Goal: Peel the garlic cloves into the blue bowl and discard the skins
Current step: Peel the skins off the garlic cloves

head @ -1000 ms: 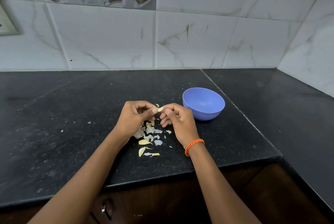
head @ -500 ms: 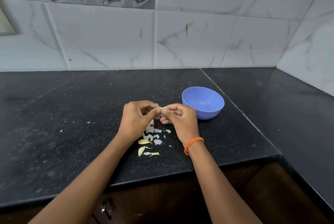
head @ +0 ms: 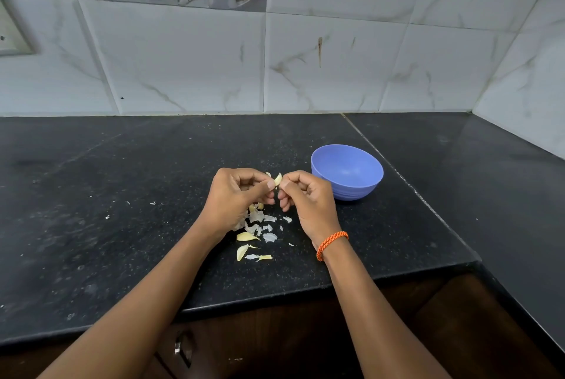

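Both hands are working above the black countertop (head: 122, 225), near its front edge. The left hand (head: 235, 198) is pinching a garlic clove (head: 277, 179) between thumb and curled fingers; the clove's pale tip is sticking up between the two hands. The right hand (head: 308, 198) is meeting it from the right, fingertips curled and closing on the same clove. Under and just near of the hands, a scatter of garlic skins (head: 260, 225) is lying on the counter, with two yellowish cloves (head: 244, 244) among them. The blue bowl (head: 347, 170) is sitting upright just right of the right hand, slightly farther back; its visible interior is showing nothing inside. An orange bracelet (head: 331, 244) is circling the right wrist.
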`<state>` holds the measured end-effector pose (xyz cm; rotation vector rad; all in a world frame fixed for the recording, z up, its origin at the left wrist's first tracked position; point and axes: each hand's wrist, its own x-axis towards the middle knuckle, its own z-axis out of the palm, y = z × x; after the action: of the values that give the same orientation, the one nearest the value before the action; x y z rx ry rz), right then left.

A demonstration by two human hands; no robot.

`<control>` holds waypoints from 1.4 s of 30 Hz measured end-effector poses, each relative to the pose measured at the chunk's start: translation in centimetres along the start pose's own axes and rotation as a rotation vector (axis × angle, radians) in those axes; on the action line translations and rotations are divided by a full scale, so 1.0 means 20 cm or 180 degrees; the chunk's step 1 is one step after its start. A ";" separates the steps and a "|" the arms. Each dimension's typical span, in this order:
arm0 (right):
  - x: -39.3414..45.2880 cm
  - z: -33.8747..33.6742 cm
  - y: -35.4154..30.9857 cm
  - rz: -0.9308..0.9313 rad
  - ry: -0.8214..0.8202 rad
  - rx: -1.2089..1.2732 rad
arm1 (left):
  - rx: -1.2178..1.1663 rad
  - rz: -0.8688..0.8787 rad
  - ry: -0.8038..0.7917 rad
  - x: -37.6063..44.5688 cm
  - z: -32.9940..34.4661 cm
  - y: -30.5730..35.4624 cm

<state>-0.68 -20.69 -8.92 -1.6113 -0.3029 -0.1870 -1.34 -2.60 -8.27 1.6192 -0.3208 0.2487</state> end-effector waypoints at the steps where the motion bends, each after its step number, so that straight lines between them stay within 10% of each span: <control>1: 0.00 0.00 0.01 0.0020 0.0031 -0.0084 | -0.0019 -0.0011 -0.0016 0.00 0.00 0.00; 42: -0.02 0.04 0.00 -0.0539 0.0377 -0.0786 | 0.0726 0.0115 0.0379 0.00 -0.01 0.01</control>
<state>-1.07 -19.87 -9.17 -1.8101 -0.3347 -0.4629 -1.42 -2.32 -8.13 1.8153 -0.2367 0.4200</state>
